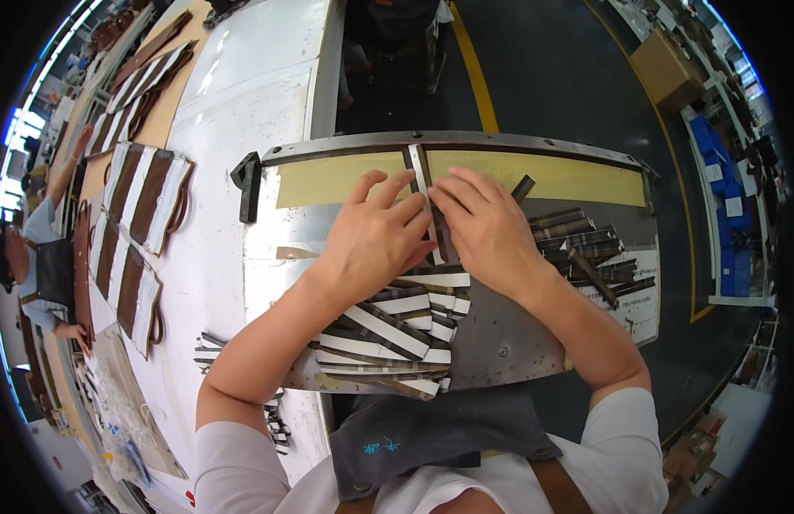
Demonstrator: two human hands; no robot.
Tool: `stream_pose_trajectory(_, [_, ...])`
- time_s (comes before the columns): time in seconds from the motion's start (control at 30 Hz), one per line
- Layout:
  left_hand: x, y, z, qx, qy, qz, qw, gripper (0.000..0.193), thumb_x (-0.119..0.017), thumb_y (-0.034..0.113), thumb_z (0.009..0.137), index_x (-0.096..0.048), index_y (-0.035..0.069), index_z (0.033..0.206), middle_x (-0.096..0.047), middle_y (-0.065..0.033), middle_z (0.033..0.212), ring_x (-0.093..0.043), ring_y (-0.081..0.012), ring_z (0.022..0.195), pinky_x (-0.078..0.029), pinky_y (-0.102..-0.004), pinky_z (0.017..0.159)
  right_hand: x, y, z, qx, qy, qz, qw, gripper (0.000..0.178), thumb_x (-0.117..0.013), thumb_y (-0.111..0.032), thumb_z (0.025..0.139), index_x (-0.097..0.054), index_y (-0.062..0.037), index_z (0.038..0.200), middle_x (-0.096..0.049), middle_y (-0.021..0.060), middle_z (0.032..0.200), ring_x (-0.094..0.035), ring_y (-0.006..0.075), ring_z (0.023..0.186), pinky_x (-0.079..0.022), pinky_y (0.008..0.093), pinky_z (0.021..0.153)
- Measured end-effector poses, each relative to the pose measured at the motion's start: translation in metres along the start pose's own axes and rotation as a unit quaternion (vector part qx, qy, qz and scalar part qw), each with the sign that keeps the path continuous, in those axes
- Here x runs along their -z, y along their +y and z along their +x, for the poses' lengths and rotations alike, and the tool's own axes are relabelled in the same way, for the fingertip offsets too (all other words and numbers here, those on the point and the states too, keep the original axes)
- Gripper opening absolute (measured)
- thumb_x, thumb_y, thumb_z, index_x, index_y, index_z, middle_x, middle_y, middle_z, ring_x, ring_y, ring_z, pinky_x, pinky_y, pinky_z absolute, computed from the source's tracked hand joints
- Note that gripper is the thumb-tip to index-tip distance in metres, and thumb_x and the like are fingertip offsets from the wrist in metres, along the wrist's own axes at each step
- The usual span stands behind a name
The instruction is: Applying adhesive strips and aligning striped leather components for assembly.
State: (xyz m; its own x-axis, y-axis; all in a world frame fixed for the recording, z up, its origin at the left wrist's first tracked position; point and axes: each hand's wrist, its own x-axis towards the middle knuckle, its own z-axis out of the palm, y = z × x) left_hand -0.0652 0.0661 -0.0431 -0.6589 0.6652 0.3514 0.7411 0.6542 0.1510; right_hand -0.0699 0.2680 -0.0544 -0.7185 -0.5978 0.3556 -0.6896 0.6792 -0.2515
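A narrow strip (420,176), white with dark edges, stands lengthwise on a metal work plate (500,347) in front of me. My left hand (371,227) has bent fingers at the strip's left edge, its thumb lower down beside it. From the other side my right hand (491,231) brings its curled fingertips against the same strip; its thumb is mostly hidden. Below my left hand lies a loose pile of white and brown strips (388,330). Darker strips (581,244) are heaped to the right of my right forearm.
Yellow tape (337,180) runs along the plate's far side, before a raised metal rail (465,139). A black clamp-like piece (250,190) is at its left corner. Striped brown-and-white panels (144,193) lie on the left table, where another person (50,265) works. Blue bins (729,223) stand far right.
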Motion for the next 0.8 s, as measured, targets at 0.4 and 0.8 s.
stream_pose_trajectory(0.4, [-0.016, -0.001, -0.002, 0.045, 0.027, 0.015, 0.998, 0.045, -0.070, 0.025, 0.084, -0.060, -0.001, 0.120, -0.060, -0.0146, 0.129, -0.052, -0.0347, 0.120, -0.041, -0.0445, 0.102, -0.004, -0.003, 0.006, -0.065, -0.004, -0.031, 0.997, 0.041, -0.063, -0.014, 0.086, -0.057, 0.0067, 0.121, -0.054, 0.0180, 0.127, -0.052, 0.0313, 0.118, -0.043, 0.0403, 0.102])
stream_pose_trajectory(0.8, [-0.022, -0.004, 0.001, 0.087, -0.007, 0.087, 0.992, 0.057, -0.063, 0.038, 0.090, -0.052, 0.002, 0.133, -0.050, -0.0202, 0.139, -0.047, -0.0399, 0.126, -0.040, -0.0459, 0.104, -0.014, 0.008, 0.005, 0.002, 0.020, -0.040, 0.999, 0.044, -0.062, -0.015, 0.088, -0.056, 0.0075, 0.126, -0.055, 0.0166, 0.134, -0.050, 0.0306, 0.126, -0.041, 0.0407, 0.106])
